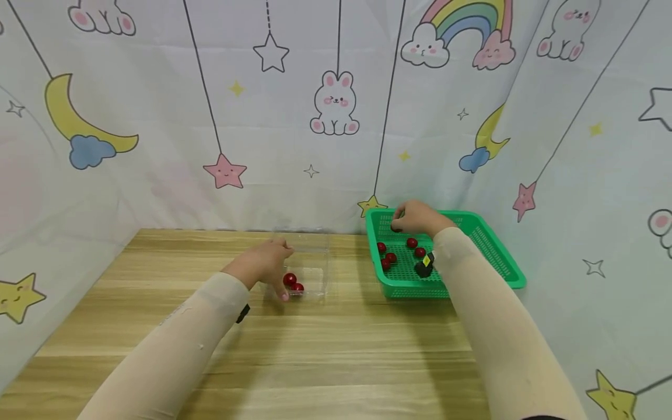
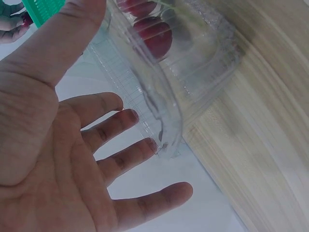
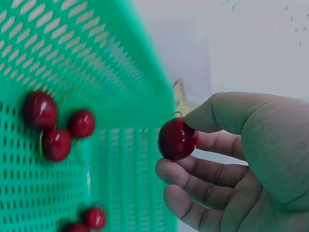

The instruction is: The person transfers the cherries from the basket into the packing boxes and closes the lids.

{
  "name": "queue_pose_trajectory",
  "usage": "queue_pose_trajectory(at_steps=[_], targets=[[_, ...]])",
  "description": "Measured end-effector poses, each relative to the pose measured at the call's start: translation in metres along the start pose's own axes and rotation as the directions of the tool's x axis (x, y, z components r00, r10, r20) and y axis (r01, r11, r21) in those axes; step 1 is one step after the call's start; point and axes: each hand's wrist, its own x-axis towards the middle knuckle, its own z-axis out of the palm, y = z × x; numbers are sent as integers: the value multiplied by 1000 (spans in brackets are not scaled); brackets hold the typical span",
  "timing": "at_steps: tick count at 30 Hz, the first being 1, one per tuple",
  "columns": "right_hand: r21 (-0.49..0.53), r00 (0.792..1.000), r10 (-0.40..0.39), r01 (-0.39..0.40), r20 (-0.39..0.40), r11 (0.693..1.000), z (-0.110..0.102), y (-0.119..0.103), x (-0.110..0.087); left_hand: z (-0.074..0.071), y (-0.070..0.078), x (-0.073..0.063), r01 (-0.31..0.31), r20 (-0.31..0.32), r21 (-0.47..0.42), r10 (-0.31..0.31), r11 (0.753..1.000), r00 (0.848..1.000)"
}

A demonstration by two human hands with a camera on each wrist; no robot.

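Note:
My right hand (image 1: 420, 217) is over the back left part of a green plastic basket (image 1: 420, 290). Between thumb and fingertips it pinches a dark red cherry (image 3: 177, 138) with a short stem, level with the basket rim in the right wrist view. Several other cherries (image 3: 41, 110) lie on the basket's mesh floor. My left hand (image 1: 265, 262) is at the left side of a clear plastic box (image 1: 315, 280), thumb toward its front. In the left wrist view its fingers (image 2: 120, 162) are spread and fairly straight, fingertips right at the box's edge. Two cherries (image 1: 290, 279) sit inside the box.
Box and basket stand apart on a wood-grain table (image 1: 325, 356), the basket to the right. Close behind hangs a pale cloth (image 1: 294, 134) printed with rabbits, stars and moons, which continues along the right side. A dark object (image 1: 423, 269) shows by the right wrist.

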Motion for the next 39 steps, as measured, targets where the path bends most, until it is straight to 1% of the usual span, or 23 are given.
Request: queue_pose_trajectory(at_steps=[5, 8, 10, 14, 18, 21, 23, 30, 33, 39], targets=[[-26, 993, -81, 79, -83, 997, 5, -32, -3, 1, -2, 1, -1, 0, 2, 1, 1000, 1000], [-41, 985, -138, 134, -101, 990, 11, -56, -6, 0, -2, 1, 0, -1, -4, 0, 1000, 1000], [-49, 980, -176, 172, -89, 984, 18, -71, -8, 0, -2, 1, 1, -1, -7, -1, 1000, 1000], [-80, 966, -258, 256, -17, 963, 37, -98, -13, -1, -2, 2, -3, -5, 5, 3, 1000, 1000], [-133, 940, -333, 339, 71, 931, 61, -119, -17, -1, -1, 2, -3, -9, 9, 3, 1000, 1000], [-173, 916, -384, 399, 113, 901, 80, -130, -17, -1, -1, 3, 0, -8, 9, 0, 1000, 1000], [-194, 905, -406, 425, 130, 884, 92, -135, -16, -2, -1, 3, 4, -7, 8, -4, 1000, 1000], [-271, 882, -435, 469, 179, 840, 126, -146, -7, -1, 0, 4, 9, 1, 27, -9, 1000, 1000], [-260, 874, -443, 484, 200, 836, 137, -151, -5, 0, 0, 4, 2, 1, 35, -2, 999, 1000], [-298, 853, -474, 521, 219, 800, 158, -161, 1, 0, 1, 4, -19, -2, 49, 19, 999, 1000]])
